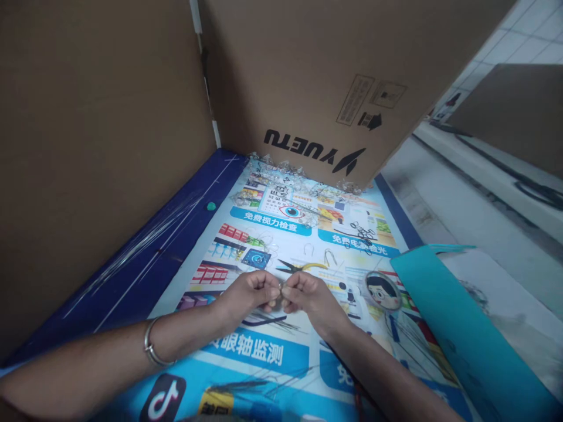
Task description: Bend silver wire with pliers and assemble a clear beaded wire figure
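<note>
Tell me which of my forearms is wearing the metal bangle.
Your left forearm: the silvery bangle circles it a little above the wrist, whereas no bangle shows on your right forearm.

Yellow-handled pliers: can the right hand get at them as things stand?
Probably yes: the pliers lie just beyond the right hand, nothing visible blocking the way. Both it and the left hand pinch a small piece, so it would likely need to let go first.

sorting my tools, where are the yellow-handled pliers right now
In the head view, the pliers lie slightly right of centre on the printed sheet, just beyond the right hand.
</note>
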### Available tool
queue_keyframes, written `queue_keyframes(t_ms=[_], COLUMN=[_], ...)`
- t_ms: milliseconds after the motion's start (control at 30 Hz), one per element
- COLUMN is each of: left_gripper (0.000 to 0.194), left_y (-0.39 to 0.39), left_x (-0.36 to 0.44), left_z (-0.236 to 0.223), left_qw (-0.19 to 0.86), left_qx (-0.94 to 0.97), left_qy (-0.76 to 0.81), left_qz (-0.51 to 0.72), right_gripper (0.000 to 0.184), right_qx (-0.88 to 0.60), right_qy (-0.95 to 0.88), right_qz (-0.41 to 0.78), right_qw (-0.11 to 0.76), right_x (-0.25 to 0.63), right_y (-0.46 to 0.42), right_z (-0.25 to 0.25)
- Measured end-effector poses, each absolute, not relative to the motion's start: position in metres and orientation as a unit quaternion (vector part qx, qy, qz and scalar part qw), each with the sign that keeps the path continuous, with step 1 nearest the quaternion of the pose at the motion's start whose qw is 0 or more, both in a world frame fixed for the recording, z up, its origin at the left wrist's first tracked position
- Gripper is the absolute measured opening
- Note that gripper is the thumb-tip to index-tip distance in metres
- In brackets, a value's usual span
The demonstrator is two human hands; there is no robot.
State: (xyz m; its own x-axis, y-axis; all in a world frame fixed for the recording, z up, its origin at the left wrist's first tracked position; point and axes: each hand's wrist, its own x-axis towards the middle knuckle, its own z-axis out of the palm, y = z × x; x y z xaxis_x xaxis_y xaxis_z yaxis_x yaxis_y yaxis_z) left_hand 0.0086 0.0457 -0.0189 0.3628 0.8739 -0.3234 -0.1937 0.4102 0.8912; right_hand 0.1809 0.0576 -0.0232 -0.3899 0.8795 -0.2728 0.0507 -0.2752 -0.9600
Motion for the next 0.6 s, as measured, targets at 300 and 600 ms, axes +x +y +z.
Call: queue_keyframes(t_ms=[300, 600], left_gripper=[0.02, 0.024], left_y=[0.057, 0.056], left_x=[-0.002, 0.0], left_z=[-0.021, -0.026], left_qw=[0.669, 0.689], left_qx=[0.537, 0.527], left_qy=[0.412, 0.392], left_qz=[0.306, 0.305], right_gripper=[0.004, 0.01], right_qx=[-0.499, -0.491], right_qy=[-0.637, -0.63], right_qz=[0.502, 0.52], right_qw=[0.306, 0.303], right_x=[0.184, 0.182], right_y=[0.059, 0.057], right_z=[-0.016, -0.031])
